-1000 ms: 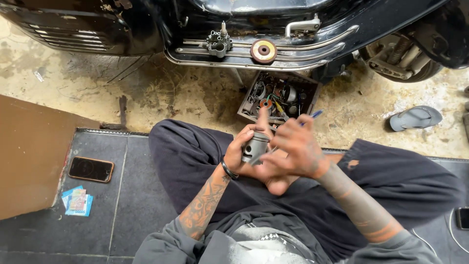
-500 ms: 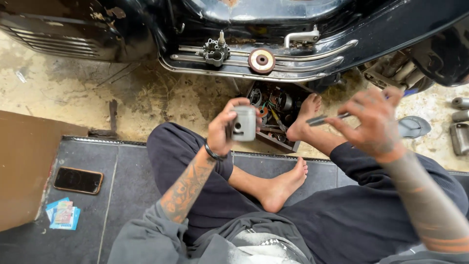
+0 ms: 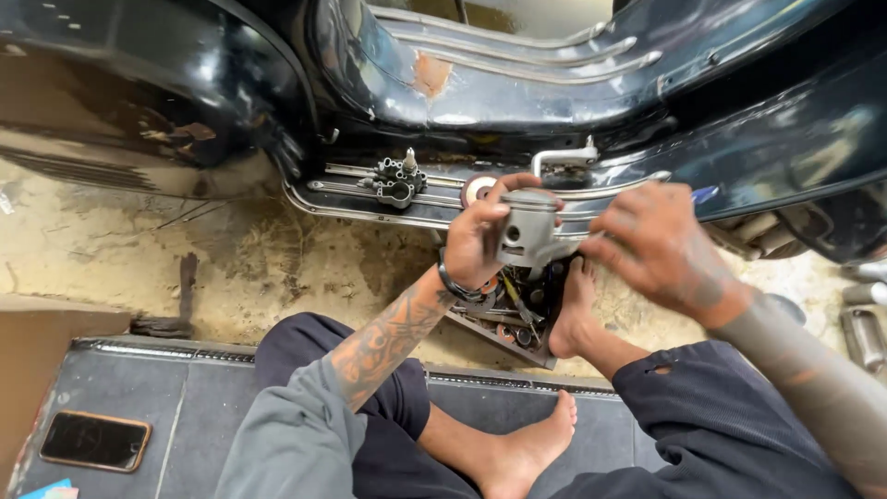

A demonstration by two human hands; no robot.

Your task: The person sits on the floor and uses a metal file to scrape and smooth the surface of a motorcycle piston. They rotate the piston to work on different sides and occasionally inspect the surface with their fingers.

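As you are sitting by the scooter (image 3: pixel 554 83):
Piston (image 3: pixel 528 231): rising from lap height toward the far running board since a second ago.
Left hand (image 3: pixel 480 236): clamping round the piston.
Right hand (image 3: pixel 661 245): returning from the right, fingers closing on its right side.
Parts tray (image 3: pixel 517 314): lying near your foot.

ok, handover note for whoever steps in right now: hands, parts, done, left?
Left hand: holds the grey metal piston up in front of the dark scooter body.
Right hand: at the piston's right side, fingers touching it; I can't tell if they pinch a small tool.
Parts: open tray of small parts on the ground below the hands; small metal assembly and a round disc sit on the scooter's chrome rail; phone on the mat, left.
Done: piston is out and in hand.
Left: piston not yet fitted anywhere.
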